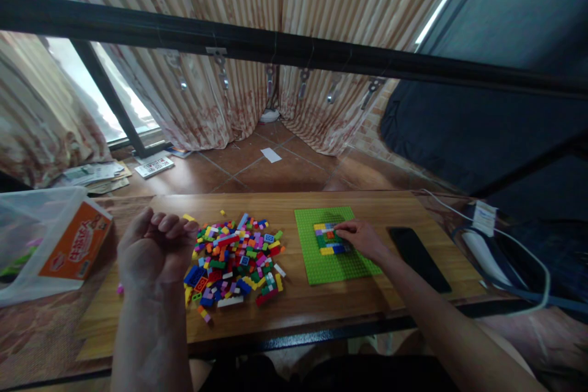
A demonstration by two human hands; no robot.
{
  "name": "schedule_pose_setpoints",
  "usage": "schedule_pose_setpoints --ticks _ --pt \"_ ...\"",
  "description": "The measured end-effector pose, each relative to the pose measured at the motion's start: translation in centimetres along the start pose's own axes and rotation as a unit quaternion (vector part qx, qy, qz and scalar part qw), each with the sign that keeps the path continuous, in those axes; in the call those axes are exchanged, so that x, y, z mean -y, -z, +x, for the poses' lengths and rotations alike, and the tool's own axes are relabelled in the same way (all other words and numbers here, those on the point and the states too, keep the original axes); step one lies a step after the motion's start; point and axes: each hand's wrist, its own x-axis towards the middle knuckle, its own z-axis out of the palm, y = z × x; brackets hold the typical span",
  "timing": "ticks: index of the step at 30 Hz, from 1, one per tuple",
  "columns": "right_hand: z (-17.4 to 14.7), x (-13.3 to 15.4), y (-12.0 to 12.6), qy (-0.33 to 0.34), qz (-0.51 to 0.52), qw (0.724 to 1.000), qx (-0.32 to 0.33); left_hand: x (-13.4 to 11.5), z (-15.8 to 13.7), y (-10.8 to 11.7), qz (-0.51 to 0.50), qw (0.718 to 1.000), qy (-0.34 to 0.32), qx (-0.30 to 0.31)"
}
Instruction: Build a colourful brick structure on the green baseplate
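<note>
On the wooden board lies a green studded baseplate (307,263), carrying a low rectangular build of toy bricks (326,251) in yellow, blue, purple and other colours. My right hand (362,237) reaches in from the right, thumb and fingers pinched at the build's right side; whatever is between the fingertips is hidden. My left hand (158,248) is raised at the left edge of a heap of loose toy bricks (236,257), palm towards me and fingers curled in. I cannot make out anything inside it.
At the left stands a translucent plastic box (34,208) with an orange label. A black phone (420,259) lies right of the baseplate, near a white cable (546,263). A dark metal bar (294,43) crosses in front of the curtains. Papers (94,174) lie behind the box.
</note>
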Motion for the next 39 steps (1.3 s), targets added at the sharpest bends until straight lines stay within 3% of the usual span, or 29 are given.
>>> schedule_pose_setpoints --ticks 18,28,34,39 --pt "-1.1 -0.1 -0.4 0.047 -0.018 0.998 -0.032 0.0 0.3 0.1 -0.014 1.0 0.003 -0.006" --pt "-2.0 0.6 0.6 0.115 -0.145 0.982 0.04 0.0 0.2 0.0 -0.018 1.0 0.006 -0.004" --pt "-1.6 1.2 1.3 0.119 -0.147 0.977 0.095 0.0 0.3 0.2 -0.021 1.0 0.008 0.0" --pt "-1.7 0.1 1.2 0.108 -0.097 0.986 0.08 0.0 0.4 0.4 -0.023 1.0 0.01 0.013"
